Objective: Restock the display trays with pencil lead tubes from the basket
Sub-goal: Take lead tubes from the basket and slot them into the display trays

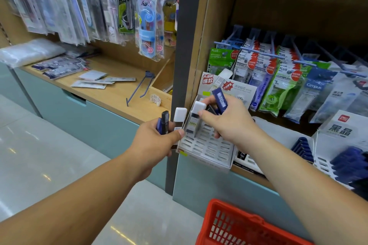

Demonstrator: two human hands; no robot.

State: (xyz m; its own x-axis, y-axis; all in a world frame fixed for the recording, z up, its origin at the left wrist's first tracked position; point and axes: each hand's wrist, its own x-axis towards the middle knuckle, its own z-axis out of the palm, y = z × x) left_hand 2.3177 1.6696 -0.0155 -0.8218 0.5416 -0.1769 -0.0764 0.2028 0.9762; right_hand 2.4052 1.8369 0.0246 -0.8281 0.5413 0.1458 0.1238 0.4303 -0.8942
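Observation:
My left hand (pixel 157 141) grips a small bunch of pencil lead tubes (pixel 171 120), blue, black and white-capped, just left of a white slotted display tray (pixel 207 149) on the shelf edge. My right hand (pixel 229 119) hovers over that tray, pinching a white-capped tube (pixel 196 112) whose lower end is down at the tray's slots, with a blue tube (pixel 220 100) sticking up between its fingers. The red basket (pixel 245 226) sits at the bottom right; its inside is hidden.
A second white tray (pixel 342 151) with dark blue tubes stands at the right. Hanging packs of refills (pixel 278 69) fill the pegs behind. A grey upright post (pixel 186 45) divides the shelves. On the left wooden shelf lie a loose peg hook (pixel 142 87) and flat packets.

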